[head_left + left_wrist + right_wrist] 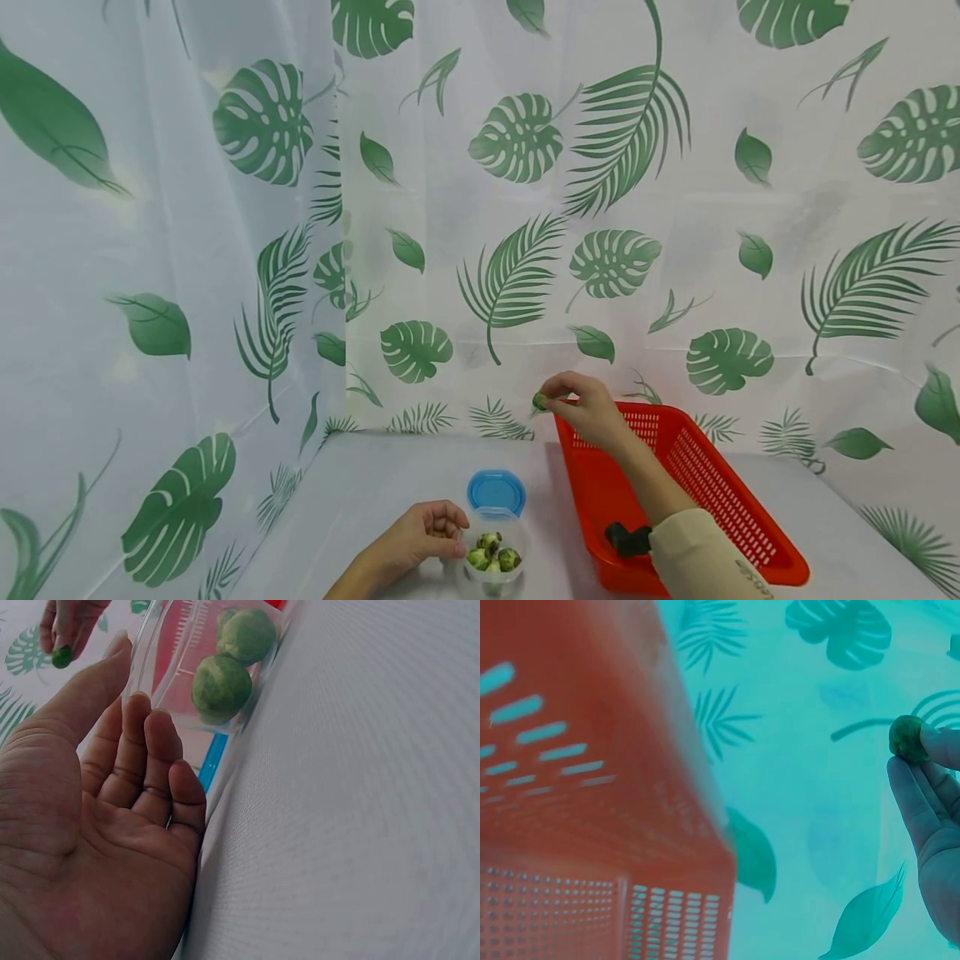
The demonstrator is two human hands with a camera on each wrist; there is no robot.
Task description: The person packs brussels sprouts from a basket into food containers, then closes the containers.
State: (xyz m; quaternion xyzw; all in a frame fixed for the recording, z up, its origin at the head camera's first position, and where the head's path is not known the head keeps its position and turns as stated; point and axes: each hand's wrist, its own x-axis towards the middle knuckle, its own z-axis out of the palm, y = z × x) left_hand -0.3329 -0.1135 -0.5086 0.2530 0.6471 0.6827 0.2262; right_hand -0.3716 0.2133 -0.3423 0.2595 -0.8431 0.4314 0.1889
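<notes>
Pinched between the thumb and fingers of my right hand (588,408) is a small green Brussels sprout (907,739). That hand is raised over the far left corner of the red basket (585,492). My left hand (423,537) lies on its side on the table, fingers loosely bent. Its fingertips are right at the rim of a clear plastic container (517,533). Several Brussels sprouts (489,543) sit inside; two (221,688) show through its wall in the left wrist view.
A blue lid (497,492) lies just behind the container. The basket has slatted walls and stands to the right, and a black object (626,540) shows at its near end beside my right sleeve. A leaf-printed curtain (517,267) hangs behind the table.
</notes>
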